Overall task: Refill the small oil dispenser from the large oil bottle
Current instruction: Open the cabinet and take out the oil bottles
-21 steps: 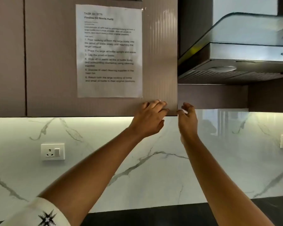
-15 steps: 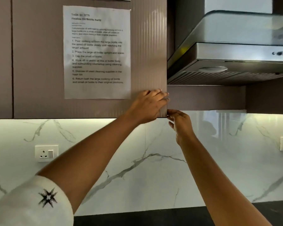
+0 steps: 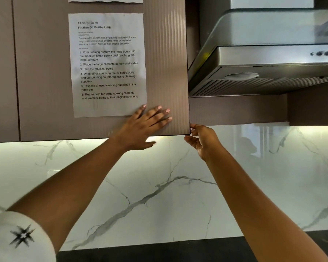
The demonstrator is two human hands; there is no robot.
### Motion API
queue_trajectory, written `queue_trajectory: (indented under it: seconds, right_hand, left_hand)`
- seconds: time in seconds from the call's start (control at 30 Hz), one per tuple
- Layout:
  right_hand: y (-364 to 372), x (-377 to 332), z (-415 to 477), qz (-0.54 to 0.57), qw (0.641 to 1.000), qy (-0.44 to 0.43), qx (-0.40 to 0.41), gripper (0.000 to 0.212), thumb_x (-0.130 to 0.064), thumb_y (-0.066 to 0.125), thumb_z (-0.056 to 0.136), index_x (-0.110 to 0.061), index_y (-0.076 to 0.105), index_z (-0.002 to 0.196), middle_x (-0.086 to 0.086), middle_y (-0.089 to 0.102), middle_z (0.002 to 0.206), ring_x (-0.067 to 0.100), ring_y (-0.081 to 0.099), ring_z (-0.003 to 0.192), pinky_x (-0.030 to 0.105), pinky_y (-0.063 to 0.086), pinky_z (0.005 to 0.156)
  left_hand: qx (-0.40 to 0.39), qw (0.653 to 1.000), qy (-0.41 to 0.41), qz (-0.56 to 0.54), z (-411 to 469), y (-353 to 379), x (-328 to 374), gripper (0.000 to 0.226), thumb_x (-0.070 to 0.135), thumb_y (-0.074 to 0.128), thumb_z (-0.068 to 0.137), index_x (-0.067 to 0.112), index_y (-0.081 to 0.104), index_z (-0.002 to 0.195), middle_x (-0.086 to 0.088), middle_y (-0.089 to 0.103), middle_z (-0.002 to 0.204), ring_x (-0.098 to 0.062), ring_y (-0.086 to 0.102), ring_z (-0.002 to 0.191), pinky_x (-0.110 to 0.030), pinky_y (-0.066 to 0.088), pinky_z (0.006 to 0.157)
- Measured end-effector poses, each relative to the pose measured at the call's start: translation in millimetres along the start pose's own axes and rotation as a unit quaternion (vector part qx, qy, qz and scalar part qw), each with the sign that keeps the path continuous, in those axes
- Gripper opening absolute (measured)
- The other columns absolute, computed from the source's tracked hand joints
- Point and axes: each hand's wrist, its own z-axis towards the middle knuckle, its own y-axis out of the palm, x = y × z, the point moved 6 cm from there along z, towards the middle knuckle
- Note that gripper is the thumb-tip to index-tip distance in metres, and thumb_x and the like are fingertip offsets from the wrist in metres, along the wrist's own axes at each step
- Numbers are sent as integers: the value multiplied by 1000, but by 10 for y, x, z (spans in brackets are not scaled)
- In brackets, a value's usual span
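No oil dispenser or oil bottle in view; refill stage unclear, judged either not begun or already tidied away. Left hand [image 3: 142, 127] flat, fingers straight, pressing cabinet door [image 3: 45, 72]. Right hand [image 3: 202, 141], at 3 o'clock, fingertips curled, pinching lower door corner. Instruction sheet [image 3: 108, 63] at 11 o'clock; hood [image 3: 273, 53] at 2 o'clock.

Brown ribbed cabinet door [image 3: 167, 53] — wall-mounted, beside the hood [image 3: 273, 53] (printed sheet [image 3: 108, 59] taped on it).
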Motion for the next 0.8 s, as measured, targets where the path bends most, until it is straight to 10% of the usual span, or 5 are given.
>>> queue_trajectory:
  seconds: [0.27,0.8]
  right_hand:
    - [-76,-30,-70,-18,998,-26,-53,33,5,35,92,-12,63,100,10,63,110,27,58,107,36,51,86]
    - [307,-550,-1725,-12,919,-229,-321,27,-39,61,65,-21,77,78,2,74,83,19,71,83,21,55,67]
  left_hand:
    - [74,997,-13,-9,43,-200,38,80,2,57,72,18,33,147,-6,36,152,-30,37,138,-55,38,97]
    - [219,967,31,-130,-786,-2063,-439,55,53,38,94,23,38,140,-4,38,147,-25,38,135,-42,29,103]
